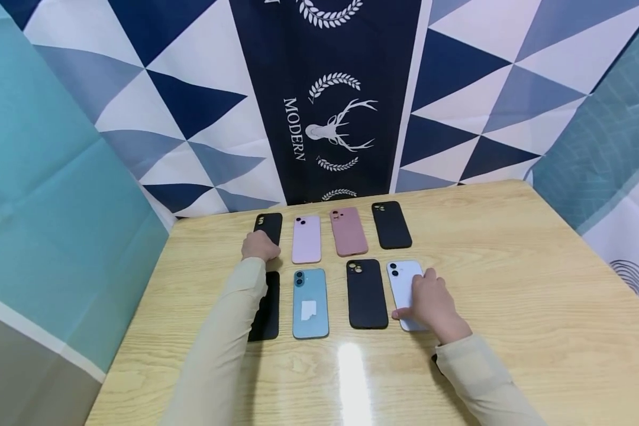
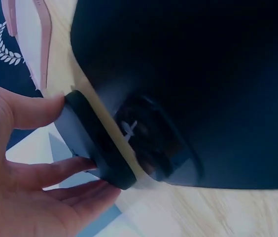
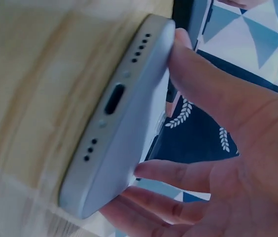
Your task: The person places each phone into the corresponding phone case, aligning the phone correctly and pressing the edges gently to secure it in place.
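Note:
My left hand [image 1: 260,245] is at a black phone case [image 1: 269,225] in the back row's left end. In the left wrist view, its thumb and fingers grip that case by opposite long edges. My right hand [image 1: 435,303] reaches the white phone [image 1: 402,283] at the front row's right end. The right wrist view shows the thumb on one long edge of the phone and the fingertips on the other, with its charging port toward the camera. A dark phone-shaped piece [image 1: 268,313] lies below the left hand, partly hidden by the sleeve.
A light-blue phone [image 1: 310,296] and a black phone case [image 1: 367,294] lie between the arms in the front row. Behind them are a lilac phone [image 1: 306,239], a pink case [image 1: 348,231] and another black case [image 1: 391,225]. A patterned cloth [image 1: 202,106] hangs behind the wooden table [image 1: 511,266].

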`<state>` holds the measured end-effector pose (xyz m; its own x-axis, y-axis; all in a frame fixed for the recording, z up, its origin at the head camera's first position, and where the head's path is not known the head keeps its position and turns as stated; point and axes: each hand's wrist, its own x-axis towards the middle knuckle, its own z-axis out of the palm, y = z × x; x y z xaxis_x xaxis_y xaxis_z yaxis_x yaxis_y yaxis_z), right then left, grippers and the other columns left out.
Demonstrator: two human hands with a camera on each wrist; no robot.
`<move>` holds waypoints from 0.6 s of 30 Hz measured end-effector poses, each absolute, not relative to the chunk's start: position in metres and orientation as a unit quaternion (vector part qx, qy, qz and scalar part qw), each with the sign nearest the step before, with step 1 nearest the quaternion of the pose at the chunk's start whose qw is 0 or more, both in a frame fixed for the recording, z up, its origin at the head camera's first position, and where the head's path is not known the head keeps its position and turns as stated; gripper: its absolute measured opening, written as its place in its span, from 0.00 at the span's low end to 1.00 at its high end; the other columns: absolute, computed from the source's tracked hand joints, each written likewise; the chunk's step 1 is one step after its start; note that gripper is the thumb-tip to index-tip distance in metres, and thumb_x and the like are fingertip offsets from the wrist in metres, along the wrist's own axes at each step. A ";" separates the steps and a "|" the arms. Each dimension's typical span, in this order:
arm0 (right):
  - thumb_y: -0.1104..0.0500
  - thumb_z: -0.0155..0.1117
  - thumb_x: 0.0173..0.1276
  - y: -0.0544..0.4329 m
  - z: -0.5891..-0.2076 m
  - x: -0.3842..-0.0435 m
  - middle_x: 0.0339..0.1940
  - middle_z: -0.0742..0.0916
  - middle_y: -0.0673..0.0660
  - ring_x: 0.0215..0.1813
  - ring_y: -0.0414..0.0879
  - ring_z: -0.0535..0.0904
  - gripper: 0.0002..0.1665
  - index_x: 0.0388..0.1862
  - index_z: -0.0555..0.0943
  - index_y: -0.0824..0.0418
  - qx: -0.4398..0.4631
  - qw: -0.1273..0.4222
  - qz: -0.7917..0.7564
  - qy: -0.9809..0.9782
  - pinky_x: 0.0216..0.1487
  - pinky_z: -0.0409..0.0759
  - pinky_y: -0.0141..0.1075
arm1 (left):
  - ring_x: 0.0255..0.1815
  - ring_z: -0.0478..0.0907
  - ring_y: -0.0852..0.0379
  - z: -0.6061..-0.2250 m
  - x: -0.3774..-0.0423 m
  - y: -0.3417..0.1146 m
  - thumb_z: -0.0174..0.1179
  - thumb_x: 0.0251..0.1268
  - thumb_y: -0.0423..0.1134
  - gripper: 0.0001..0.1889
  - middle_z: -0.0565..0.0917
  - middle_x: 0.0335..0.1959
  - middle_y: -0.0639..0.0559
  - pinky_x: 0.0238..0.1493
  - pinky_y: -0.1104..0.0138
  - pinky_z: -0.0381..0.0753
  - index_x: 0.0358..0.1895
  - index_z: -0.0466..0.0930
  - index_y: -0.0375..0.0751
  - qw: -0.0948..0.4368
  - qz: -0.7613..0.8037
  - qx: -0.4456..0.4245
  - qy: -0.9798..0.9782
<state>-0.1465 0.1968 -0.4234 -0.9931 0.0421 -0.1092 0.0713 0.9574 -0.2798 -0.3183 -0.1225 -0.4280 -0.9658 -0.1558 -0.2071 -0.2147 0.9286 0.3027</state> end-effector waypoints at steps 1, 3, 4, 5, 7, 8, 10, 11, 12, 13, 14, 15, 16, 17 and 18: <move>0.43 0.83 0.38 0.196 -0.423 -0.147 0.39 0.73 0.72 0.38 0.61 0.72 0.50 0.45 0.73 0.81 0.032 0.054 -0.147 0.987 0.30 0.78 0.47 | 0.36 0.73 0.46 -0.428 -0.319 -0.123 0.59 0.53 0.38 0.09 0.80 0.45 0.36 0.33 0.61 0.77 0.30 0.82 0.35 0.091 0.169 -0.100 0.976; 0.44 0.83 0.38 0.195 -0.423 -0.148 0.40 0.73 0.73 0.40 0.63 0.72 0.51 0.47 0.72 0.81 0.041 0.057 -0.158 0.985 0.30 0.78 0.48 | 0.34 0.74 0.47 -0.428 -0.321 -0.126 0.59 0.52 0.39 0.09 0.82 0.42 0.37 0.31 0.61 0.76 0.29 0.82 0.35 0.089 0.176 -0.105 0.975; 0.45 0.83 0.38 0.195 -0.422 -0.148 0.40 0.73 0.74 0.40 0.64 0.72 0.51 0.48 0.72 0.81 0.047 0.057 -0.163 0.984 0.30 0.78 0.48 | 0.34 0.75 0.47 -0.428 -0.322 -0.126 0.59 0.52 0.39 0.09 0.83 0.41 0.37 0.31 0.62 0.76 0.30 0.81 0.36 0.088 0.180 -0.107 0.974; 0.45 0.84 0.38 0.196 -0.422 -0.148 0.40 0.73 0.74 0.41 0.65 0.71 0.51 0.48 0.71 0.81 0.051 0.057 -0.170 0.982 0.31 0.78 0.48 | 0.34 0.75 0.47 -0.428 -0.323 -0.127 0.60 0.52 0.40 0.10 0.83 0.41 0.37 0.31 0.62 0.77 0.31 0.82 0.35 0.088 0.183 -0.107 0.973; 0.46 0.84 0.38 0.196 -0.422 -0.148 0.40 0.74 0.75 0.41 0.65 0.71 0.51 0.49 0.71 0.80 0.059 0.058 -0.176 0.981 0.32 0.78 0.49 | 0.36 0.77 0.46 -0.426 -0.321 -0.128 0.61 0.53 0.41 0.12 0.83 0.42 0.37 0.33 0.60 0.79 0.34 0.82 0.35 0.088 0.189 -0.106 0.972; 0.47 0.84 0.37 0.196 -0.422 -0.148 0.39 0.74 0.74 0.41 0.65 0.71 0.50 0.48 0.71 0.80 0.062 0.058 -0.180 0.980 0.33 0.77 0.49 | 0.37 0.77 0.45 -0.425 -0.320 -0.129 0.62 0.53 0.42 0.13 0.83 0.43 0.37 0.35 0.60 0.80 0.35 0.82 0.34 0.088 0.191 -0.105 0.972; 0.47 0.84 0.37 0.196 -0.422 -0.148 0.39 0.75 0.75 0.42 0.65 0.71 0.50 0.48 0.71 0.79 0.069 0.058 -0.185 0.979 0.34 0.77 0.49 | 0.39 0.79 0.44 -0.423 -0.319 -0.130 0.63 0.53 0.43 0.16 0.83 0.44 0.37 0.39 0.58 0.81 0.39 0.82 0.34 0.088 0.196 -0.105 0.971; 0.48 0.85 0.36 0.195 -0.422 -0.148 0.39 0.75 0.75 0.42 0.66 0.71 0.50 0.48 0.71 0.79 0.072 0.058 -0.187 0.978 0.34 0.77 0.50 | 0.40 0.79 0.44 -0.422 -0.318 -0.130 0.64 0.53 0.44 0.17 0.83 0.44 0.37 0.40 0.57 0.82 0.40 0.82 0.33 0.088 0.198 -0.106 0.970; 0.48 0.85 0.36 0.195 -0.421 -0.148 0.39 0.75 0.75 0.42 0.66 0.71 0.50 0.48 0.71 0.79 0.074 0.058 -0.188 0.978 0.35 0.77 0.50 | 0.41 0.80 0.44 -0.422 -0.317 -0.131 0.65 0.53 0.44 0.18 0.83 0.45 0.37 0.41 0.57 0.83 0.41 0.82 0.33 0.088 0.200 -0.108 0.970; 0.49 0.85 0.35 0.194 -0.421 -0.148 0.39 0.74 0.75 0.43 0.67 0.70 0.50 0.48 0.71 0.79 0.076 0.059 -0.191 0.977 0.35 0.77 0.50 | 0.42 0.80 0.43 -0.422 -0.316 -0.131 0.65 0.54 0.45 0.19 0.83 0.45 0.37 0.43 0.56 0.83 0.43 0.82 0.33 0.087 0.201 -0.111 0.969; 0.50 0.86 0.34 0.193 -0.421 -0.148 0.39 0.74 0.75 0.43 0.67 0.70 0.50 0.48 0.71 0.79 0.077 0.058 -0.193 0.976 0.36 0.77 0.51 | 0.43 0.80 0.43 -0.422 -0.316 -0.132 0.65 0.54 0.45 0.20 0.83 0.46 0.36 0.44 0.56 0.83 0.44 0.81 0.33 0.086 0.202 -0.112 0.969; 0.50 0.86 0.33 0.193 -0.420 -0.149 0.40 0.74 0.76 0.43 0.67 0.70 0.51 0.48 0.71 0.79 0.079 0.059 -0.195 0.976 0.36 0.77 0.51 | 0.45 0.80 0.42 -0.423 -0.316 -0.132 0.66 0.54 0.45 0.21 0.82 0.47 0.36 0.45 0.55 0.83 0.46 0.81 0.33 0.086 0.202 -0.114 0.969; 0.51 0.86 0.32 0.192 -0.420 -0.149 0.40 0.74 0.76 0.43 0.68 0.70 0.51 0.48 0.71 0.80 0.081 0.059 -0.197 0.975 0.37 0.77 0.51 | 0.46 0.80 0.41 -0.423 -0.316 -0.132 0.65 0.54 0.45 0.22 0.82 0.48 0.36 0.46 0.55 0.83 0.47 0.80 0.33 0.087 0.202 -0.115 0.969; 0.52 0.87 0.31 0.192 -0.420 -0.149 0.40 0.74 0.76 0.43 0.68 0.70 0.51 0.48 0.70 0.80 0.083 0.059 -0.198 0.975 0.37 0.77 0.51 | 0.47 0.80 0.41 -0.423 -0.316 -0.132 0.65 0.54 0.45 0.22 0.82 0.49 0.35 0.47 0.55 0.84 0.48 0.80 0.32 0.088 0.202 -0.115 0.969; 0.53 0.87 0.30 0.191 -0.419 -0.149 0.41 0.74 0.76 0.43 0.68 0.70 0.52 0.49 0.70 0.79 0.086 0.060 -0.201 0.974 0.37 0.77 0.52 | 0.49 0.79 0.40 -0.423 -0.316 -0.132 0.65 0.54 0.45 0.24 0.81 0.50 0.35 0.48 0.54 0.83 0.50 0.79 0.32 0.088 0.200 -0.115 0.969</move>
